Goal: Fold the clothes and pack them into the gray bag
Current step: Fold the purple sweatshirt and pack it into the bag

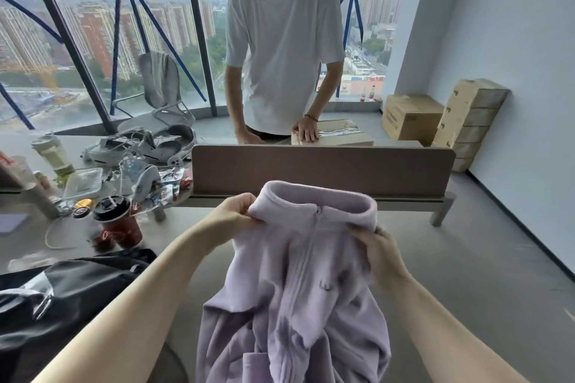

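A lilac fleece jacket (298,289) with a zip and a stand-up collar hangs in front of me above the grey table (466,258). My left hand (233,211) pinches the jacket at its left shoulder, just beside the collar. My right hand (379,255) grips the right shoulder a little lower. The jacket's lower part bunches in folds toward the bottom of the view. A dark bag (62,298) with grey and shiny panels lies at the lower left; I cannot tell whether it is open.
A person in a white T-shirt (283,50) stands behind the brown desk divider (323,169), one hand on a cardboard box (339,134). A lidded red cup (118,221), headsets (149,146), bottles and wrappers crowd the left. Stacked cartons (466,121) stand at the right wall.
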Demonstrator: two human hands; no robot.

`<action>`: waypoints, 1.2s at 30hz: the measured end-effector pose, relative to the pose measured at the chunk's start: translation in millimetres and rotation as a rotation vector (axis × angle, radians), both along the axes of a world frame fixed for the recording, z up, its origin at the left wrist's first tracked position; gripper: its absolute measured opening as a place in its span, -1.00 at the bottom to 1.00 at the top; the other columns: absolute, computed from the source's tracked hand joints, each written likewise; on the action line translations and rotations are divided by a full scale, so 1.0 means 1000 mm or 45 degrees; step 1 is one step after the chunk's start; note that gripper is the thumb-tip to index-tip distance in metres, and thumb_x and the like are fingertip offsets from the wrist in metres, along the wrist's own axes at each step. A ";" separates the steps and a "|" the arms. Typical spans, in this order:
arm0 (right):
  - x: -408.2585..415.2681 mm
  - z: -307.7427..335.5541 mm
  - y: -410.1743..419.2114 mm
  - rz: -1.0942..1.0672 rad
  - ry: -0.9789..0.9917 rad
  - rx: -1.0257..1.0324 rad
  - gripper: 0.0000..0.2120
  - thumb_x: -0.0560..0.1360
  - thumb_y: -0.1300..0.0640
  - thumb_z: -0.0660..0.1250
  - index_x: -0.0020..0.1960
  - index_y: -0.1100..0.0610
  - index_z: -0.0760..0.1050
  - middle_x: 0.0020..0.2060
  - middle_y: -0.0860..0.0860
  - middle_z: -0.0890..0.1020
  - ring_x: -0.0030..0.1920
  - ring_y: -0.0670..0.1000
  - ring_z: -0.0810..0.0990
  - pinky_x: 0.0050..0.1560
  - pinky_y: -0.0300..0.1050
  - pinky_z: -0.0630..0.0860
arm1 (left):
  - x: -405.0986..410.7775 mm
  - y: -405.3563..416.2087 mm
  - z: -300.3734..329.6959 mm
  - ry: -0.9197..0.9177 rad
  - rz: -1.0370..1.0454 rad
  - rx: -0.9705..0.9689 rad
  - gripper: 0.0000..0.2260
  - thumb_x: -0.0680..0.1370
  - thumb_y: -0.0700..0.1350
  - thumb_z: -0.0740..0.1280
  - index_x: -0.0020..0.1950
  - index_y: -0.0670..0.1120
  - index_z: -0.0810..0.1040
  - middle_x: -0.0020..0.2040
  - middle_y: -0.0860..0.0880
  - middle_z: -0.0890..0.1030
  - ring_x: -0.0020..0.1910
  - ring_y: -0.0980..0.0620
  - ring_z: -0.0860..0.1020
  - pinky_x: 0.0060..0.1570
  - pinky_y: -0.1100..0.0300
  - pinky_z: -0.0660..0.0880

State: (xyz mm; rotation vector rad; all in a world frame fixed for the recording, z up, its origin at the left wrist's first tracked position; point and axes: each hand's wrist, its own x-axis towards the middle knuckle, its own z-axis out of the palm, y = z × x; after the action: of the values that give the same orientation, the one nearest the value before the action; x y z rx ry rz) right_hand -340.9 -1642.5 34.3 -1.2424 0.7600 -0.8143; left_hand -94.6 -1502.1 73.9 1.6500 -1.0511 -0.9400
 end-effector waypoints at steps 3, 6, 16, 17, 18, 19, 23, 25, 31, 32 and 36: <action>-0.003 0.047 -0.013 0.138 -0.065 -0.184 -0.94 0.41 0.37 0.37 -0.16 0.25 0.59 -0.29 0.08 0.61 -0.24 -0.02 0.56 -0.23 -0.20 0.49 | -0.011 0.005 -0.004 0.031 -0.154 0.144 -0.64 0.22 -0.23 0.38 0.02 -0.10 0.63 -0.17 0.02 0.62 -0.17 0.10 0.55 -0.18 0.19 0.45; -0.008 0.087 -0.018 0.256 0.001 -0.362 -0.79 0.33 0.24 0.40 -0.11 0.36 0.57 -0.22 0.16 0.59 -0.17 0.07 0.55 -0.12 -0.09 0.47 | -0.026 0.003 0.000 0.031 -0.196 0.152 -0.63 0.22 -0.06 0.48 0.01 -0.04 0.65 -0.18 0.07 0.68 -0.19 0.15 0.60 -0.20 0.25 0.50; -0.028 0.115 -0.020 0.127 0.391 -0.532 -0.97 0.47 0.18 0.46 -0.13 0.14 0.65 -0.24 -0.03 0.69 -0.12 -0.02 0.64 -0.20 -0.39 0.52 | -0.025 -0.025 0.047 -0.273 0.203 -0.358 -0.75 0.56 -0.13 0.37 -0.31 -0.07 0.48 -0.49 0.20 0.52 -0.47 0.24 0.43 -0.44 0.39 0.35; -0.029 0.110 -0.018 0.086 0.395 -0.518 -0.94 0.46 0.17 0.47 -0.14 0.17 0.65 -0.26 -0.03 0.67 -0.15 -0.04 0.62 -0.23 -0.39 0.49 | -0.023 -0.027 0.043 -0.366 0.226 -0.319 -0.67 0.58 -0.09 0.35 -0.37 -0.08 0.41 -0.55 0.18 0.44 -0.50 0.21 0.34 -0.49 0.34 0.27; -0.031 0.108 -0.015 0.045 0.387 -0.515 -0.90 0.45 0.17 0.48 -0.13 0.21 0.65 -0.26 -0.02 0.66 -0.18 -0.06 0.60 -0.25 -0.38 0.47 | -0.023 -0.027 0.040 -0.422 0.250 -0.290 -0.63 0.58 -0.06 0.34 -0.40 -0.09 0.37 -0.57 0.16 0.38 -0.51 0.19 0.28 -0.50 0.30 0.22; -0.033 0.109 -0.013 0.012 0.383 -0.521 -0.86 0.44 0.16 0.49 -0.12 0.25 0.64 -0.26 0.00 0.64 -0.21 -0.07 0.59 -0.24 -0.35 0.46 | -0.023 -0.028 0.037 -0.441 0.269 -0.290 -0.62 0.58 -0.04 0.33 -0.40 -0.11 0.37 -0.56 0.15 0.37 -0.50 0.17 0.26 -0.49 0.27 0.21; -0.045 0.126 -0.005 0.020 0.394 -0.542 -0.85 0.45 0.12 0.48 -0.05 0.20 0.64 -0.16 0.11 0.70 -0.13 -0.03 0.64 -0.05 -0.18 0.53 | -0.025 -0.030 0.046 -0.313 0.288 -0.442 -0.56 0.56 0.04 0.36 -0.30 -0.28 0.40 -0.37 -0.05 0.37 -0.34 0.05 0.29 -0.32 0.14 0.21; -0.056 0.134 -0.002 0.033 0.451 -0.553 -0.83 0.50 0.08 0.42 -0.01 0.17 0.66 -0.08 0.11 0.72 -0.05 0.02 0.67 0.04 -0.11 0.55 | -0.029 -0.029 0.054 -0.277 0.233 -0.496 -0.44 0.47 0.19 0.38 -0.27 -0.33 0.40 -0.34 -0.06 0.40 -0.30 0.06 0.33 -0.27 0.13 0.27; -0.087 0.168 0.005 -0.135 0.318 -0.462 -0.77 0.53 0.07 0.37 -0.09 0.22 0.68 -0.12 0.15 0.73 -0.05 0.15 0.70 0.05 0.01 0.57 | -0.063 -0.022 0.091 -0.315 0.173 -0.441 -0.63 0.53 0.01 0.40 -0.39 -0.14 0.46 -0.40 0.05 0.45 -0.39 0.13 0.36 -0.33 0.22 0.29; -0.089 0.181 0.002 -0.183 0.296 -0.478 -0.79 0.51 0.08 0.40 -0.13 0.22 0.68 -0.14 0.15 0.73 -0.08 0.17 0.70 0.05 0.03 0.56 | -0.070 -0.023 0.107 -0.303 0.245 -0.463 -0.63 0.52 0.03 0.41 -0.38 -0.13 0.45 -0.40 0.01 0.43 -0.40 0.10 0.35 -0.36 0.20 0.26; -0.090 0.239 -0.017 -0.361 0.245 -0.526 -0.81 0.38 0.06 0.47 -0.26 0.20 0.64 -0.25 0.17 0.69 -0.25 0.14 0.65 -0.15 -0.04 0.48 | -0.099 -0.035 0.174 0.054 0.438 -0.576 -0.71 0.34 0.09 0.51 -0.28 -0.14 0.66 -0.26 -0.09 0.66 -0.27 -0.04 0.62 -0.18 0.15 0.55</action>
State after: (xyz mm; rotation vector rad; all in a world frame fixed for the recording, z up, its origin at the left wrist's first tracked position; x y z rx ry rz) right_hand -431.3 -1659.3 273.2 -1.6202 0.9699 -1.1339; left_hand -193.9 -1537.3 248.4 1.3642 -0.8393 -0.4653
